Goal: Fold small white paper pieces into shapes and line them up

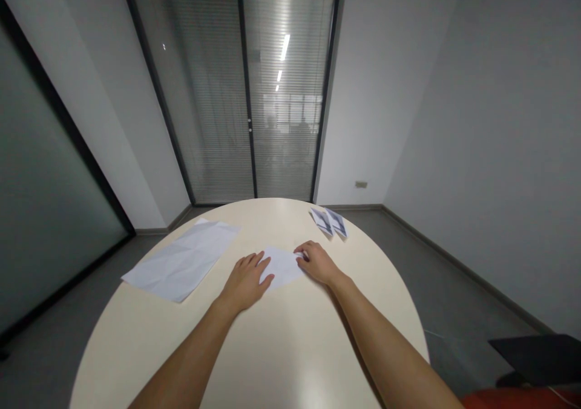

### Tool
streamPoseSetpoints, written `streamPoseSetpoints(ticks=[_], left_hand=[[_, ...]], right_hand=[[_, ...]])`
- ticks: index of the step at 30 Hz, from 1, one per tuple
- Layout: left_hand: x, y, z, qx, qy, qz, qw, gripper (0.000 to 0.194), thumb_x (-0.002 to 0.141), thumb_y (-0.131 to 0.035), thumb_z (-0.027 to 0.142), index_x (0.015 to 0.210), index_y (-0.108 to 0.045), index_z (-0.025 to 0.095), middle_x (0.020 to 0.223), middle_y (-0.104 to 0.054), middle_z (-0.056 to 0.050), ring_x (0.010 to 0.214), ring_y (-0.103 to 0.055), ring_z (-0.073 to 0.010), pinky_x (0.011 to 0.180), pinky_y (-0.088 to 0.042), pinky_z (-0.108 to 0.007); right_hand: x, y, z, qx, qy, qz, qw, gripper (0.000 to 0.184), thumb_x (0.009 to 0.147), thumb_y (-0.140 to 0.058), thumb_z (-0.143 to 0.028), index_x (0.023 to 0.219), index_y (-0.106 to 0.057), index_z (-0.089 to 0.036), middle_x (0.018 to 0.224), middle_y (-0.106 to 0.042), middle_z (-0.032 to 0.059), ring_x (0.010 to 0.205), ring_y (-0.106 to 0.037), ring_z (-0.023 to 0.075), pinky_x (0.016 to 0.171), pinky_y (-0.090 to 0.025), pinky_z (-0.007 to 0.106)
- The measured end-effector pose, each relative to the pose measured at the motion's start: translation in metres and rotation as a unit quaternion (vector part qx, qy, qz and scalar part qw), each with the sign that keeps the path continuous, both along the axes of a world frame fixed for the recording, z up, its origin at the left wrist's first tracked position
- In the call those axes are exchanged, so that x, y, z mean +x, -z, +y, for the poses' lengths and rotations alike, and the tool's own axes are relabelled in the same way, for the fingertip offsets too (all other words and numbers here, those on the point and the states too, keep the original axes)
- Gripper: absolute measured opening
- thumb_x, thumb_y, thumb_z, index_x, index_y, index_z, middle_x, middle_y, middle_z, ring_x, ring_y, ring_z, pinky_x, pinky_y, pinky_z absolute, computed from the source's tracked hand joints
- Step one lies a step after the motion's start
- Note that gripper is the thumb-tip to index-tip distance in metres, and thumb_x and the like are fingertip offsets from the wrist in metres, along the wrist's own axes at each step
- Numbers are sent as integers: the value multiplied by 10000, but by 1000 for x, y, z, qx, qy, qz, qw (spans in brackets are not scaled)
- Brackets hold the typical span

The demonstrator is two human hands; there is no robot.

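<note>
A small white sheet of paper [282, 267] lies flat on the table between my two hands. My left hand [247, 279] rests palm down over its left edge, fingers spread and nothing gripped. At the paper's right edge, the fingers of my right hand [316, 262] are curled and pinched together on the sheet. The right fingertips partly hide that corner, so any fold there is hard to make out.
The round cream table [272, 342] fills the lower middle. A large creased white sheet [184, 261] lies at its left. Folded printed paper [329, 222] stands at the far right edge. A dark flat object [538, 357] is at lower right, beyond the table.
</note>
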State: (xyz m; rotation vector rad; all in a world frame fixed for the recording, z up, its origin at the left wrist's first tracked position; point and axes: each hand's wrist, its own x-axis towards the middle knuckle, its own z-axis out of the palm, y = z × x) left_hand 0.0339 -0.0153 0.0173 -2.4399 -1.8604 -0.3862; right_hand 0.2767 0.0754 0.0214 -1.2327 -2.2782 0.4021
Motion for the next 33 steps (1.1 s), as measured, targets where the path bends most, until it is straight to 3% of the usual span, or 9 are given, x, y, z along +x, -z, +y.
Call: streamPoseSetpoints(ticks=[9,15,21,33], left_hand=[[3,-5,-2,3,-32,-11,999,519,964,-510,459,1402,-563,186,1505,-522,-137,1366,-478,-309,1114,-381,-462],[5,-16,-3,12,-82,-9,997,481,938,-548,463,1324,-599,180,1357,-623,-139,1243,-540,-315,1001,-441,-437],[4,-19,-3,14,-118,-2,993,449,929,-549,486,1254,-625,187,1233,-654,-140,1149,-562,-320,901,-456,-413],[-38,-13,7,-35,-155,-86,983,333,849,-653,473,986,-657,169,1091,-655,-126,1074,-589,-289,932,-448,-380]], right_hand=[[-1,1,2,-10,-2,-3,1000,359,870,-614,-196,1218,-699,-173,1070,-732,89,967,-631,213,867,-451,292],[-4,-15,-8,-7,7,-64,998,245,909,-546,-203,974,-782,-200,1026,-738,78,922,-657,190,817,-440,258],[-8,-22,-17,6,17,-92,996,233,906,-536,-179,940,-767,-194,1018,-723,79,923,-667,174,805,-432,235],[-8,-19,-17,2,15,-83,996,148,885,-557,-188,859,-702,-178,948,-697,69,849,-645,163,753,-414,233]])
